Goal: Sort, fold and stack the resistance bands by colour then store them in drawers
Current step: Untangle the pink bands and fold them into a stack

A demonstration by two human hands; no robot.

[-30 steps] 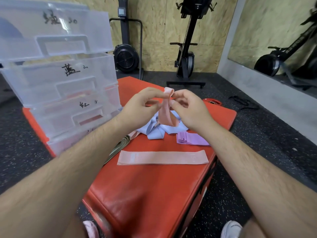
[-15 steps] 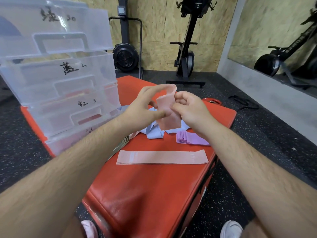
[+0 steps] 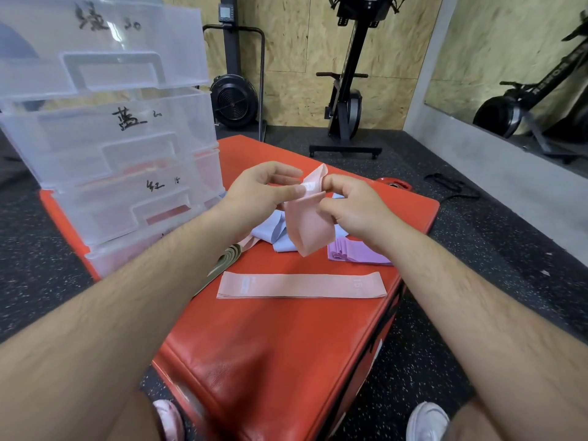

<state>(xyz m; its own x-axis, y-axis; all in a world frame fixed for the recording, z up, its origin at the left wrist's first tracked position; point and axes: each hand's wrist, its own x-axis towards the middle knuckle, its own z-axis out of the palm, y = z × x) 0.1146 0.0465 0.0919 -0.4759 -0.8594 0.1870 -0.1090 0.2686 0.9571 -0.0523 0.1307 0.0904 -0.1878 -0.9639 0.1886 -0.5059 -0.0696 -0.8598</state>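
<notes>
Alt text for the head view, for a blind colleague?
The left hand and right hand pinch a folded pink band above a red padded box. A flat pink band lies nearest the camera, blue bands and purple bands beyond, clear drawers at left.

held pink band (image 3: pixel 310 224): soft matt woven cloth, pinched by left hand (image 3: pixel 254 192) and right hand (image 3: pixel 356 211)
flat pink band (image 3: pixel 302 284): same matt fabric, nearer than the hands
table (image 3: pixel 270 361): red leather-look cover, glossy, finely creased
drawers (image 3: pixel 127 122): frosted see-through plastic, left of the hands, kinda shiny
floor (image 3: pixel 477 249): dark speckled, matt, grainy
wall (image 3: pixel 302 43): rough chipboard, way past the hands
</notes>
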